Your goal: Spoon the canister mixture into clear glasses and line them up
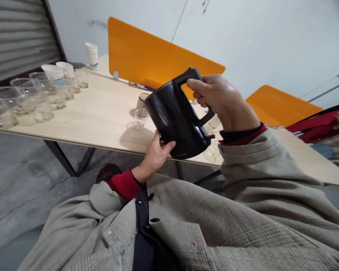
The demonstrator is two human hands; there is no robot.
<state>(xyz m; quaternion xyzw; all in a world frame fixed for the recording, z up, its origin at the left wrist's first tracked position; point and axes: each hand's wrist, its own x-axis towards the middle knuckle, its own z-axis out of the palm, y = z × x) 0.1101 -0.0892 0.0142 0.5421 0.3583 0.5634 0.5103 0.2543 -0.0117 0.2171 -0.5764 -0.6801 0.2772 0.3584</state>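
Observation:
A black electric kettle (176, 116) is held tilted over the near edge of a light wooden table (101, 109), its spout pointing left toward a small clear glass (139, 119) and a paper cup (142, 102). My right hand (220, 99) is wrapped round the kettle's handle. My left hand (155, 154) supports the kettle's lower side, fingers pressed against it. Both arms wear grey knit sleeves with red cuffs.
Several clear plastic cups (22, 103) and white paper cups (59, 71) stand at the table's left end, a taller paper cup (92, 55) farther back. Orange divider panels (147, 56) rise behind the table. Another glass (211, 154) sits under the kettle. Grey concrete floor lies below.

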